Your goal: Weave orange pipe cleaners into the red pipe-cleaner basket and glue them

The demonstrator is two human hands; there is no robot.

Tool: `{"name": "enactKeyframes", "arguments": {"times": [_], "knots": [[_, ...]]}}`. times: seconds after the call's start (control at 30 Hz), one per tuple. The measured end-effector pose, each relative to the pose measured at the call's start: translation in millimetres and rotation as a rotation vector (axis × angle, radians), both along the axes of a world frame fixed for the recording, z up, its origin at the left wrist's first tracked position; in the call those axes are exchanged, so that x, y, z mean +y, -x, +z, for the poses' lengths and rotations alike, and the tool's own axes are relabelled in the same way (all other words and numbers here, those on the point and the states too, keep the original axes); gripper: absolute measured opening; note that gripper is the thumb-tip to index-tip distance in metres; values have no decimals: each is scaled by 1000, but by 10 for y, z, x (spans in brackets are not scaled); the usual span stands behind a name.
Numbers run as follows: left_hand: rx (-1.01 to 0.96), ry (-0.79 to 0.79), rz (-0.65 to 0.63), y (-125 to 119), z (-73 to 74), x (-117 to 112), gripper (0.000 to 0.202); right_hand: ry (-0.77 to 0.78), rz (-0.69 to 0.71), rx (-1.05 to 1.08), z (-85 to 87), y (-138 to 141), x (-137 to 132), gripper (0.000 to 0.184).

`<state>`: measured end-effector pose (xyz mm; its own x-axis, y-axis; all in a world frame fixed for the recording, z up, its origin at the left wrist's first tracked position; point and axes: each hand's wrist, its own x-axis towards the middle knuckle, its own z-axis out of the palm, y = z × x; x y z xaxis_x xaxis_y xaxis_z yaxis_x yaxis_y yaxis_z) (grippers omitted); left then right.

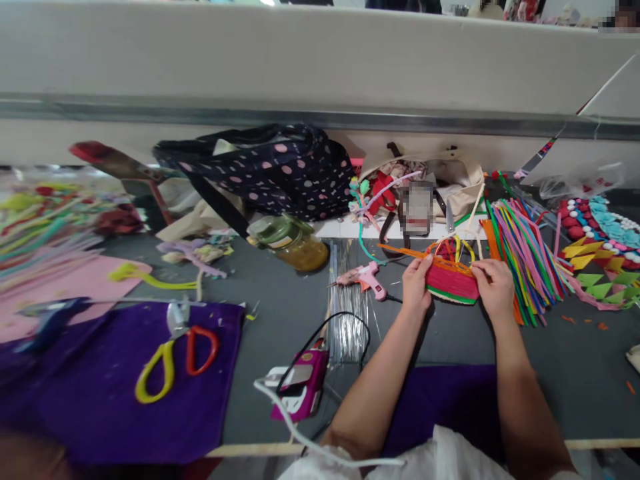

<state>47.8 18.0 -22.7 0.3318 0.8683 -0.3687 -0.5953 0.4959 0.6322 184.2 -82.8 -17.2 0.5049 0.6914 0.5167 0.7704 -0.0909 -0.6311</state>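
Between my two hands is a pink craft piece (pixel 451 283) with a green and white lower edge, like a watermelon slice. Orange pipe cleaners (pixel 404 251) run along its top and stick out to the left. My left hand (pixel 417 281) pinches the piece and the orange strips at the left end. At the right end, the fingers of my right hand (pixel 494 283) are closed on the upper corner. Just behind the piece are looped red and yellow scissor handles (pixel 467 249). A pink hot glue gun (pixel 369 278) lies left of my left hand.
A bundle of coloured pipe cleaners (pixel 527 257) lies at the right. Left of centre are a glass jar (pixel 300 248), a dark patterned bag (pixel 270 173) and a magenta power strip (pixel 313 383) with cables. Large scissors (pixel 169 363) rest on purple cloth (pixel 100 393).
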Motion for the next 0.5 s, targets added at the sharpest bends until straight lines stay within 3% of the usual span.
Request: {"name": "enactKeyframes", "arguments": {"times": [0.2,0.5], "knots": [[14,7,-1,-39,24,-73,27,140,13,-214,-6,88,33,15],[38,71,52,-43,-6,-61,26,185,68,-203,-21,101,31,17]]}}
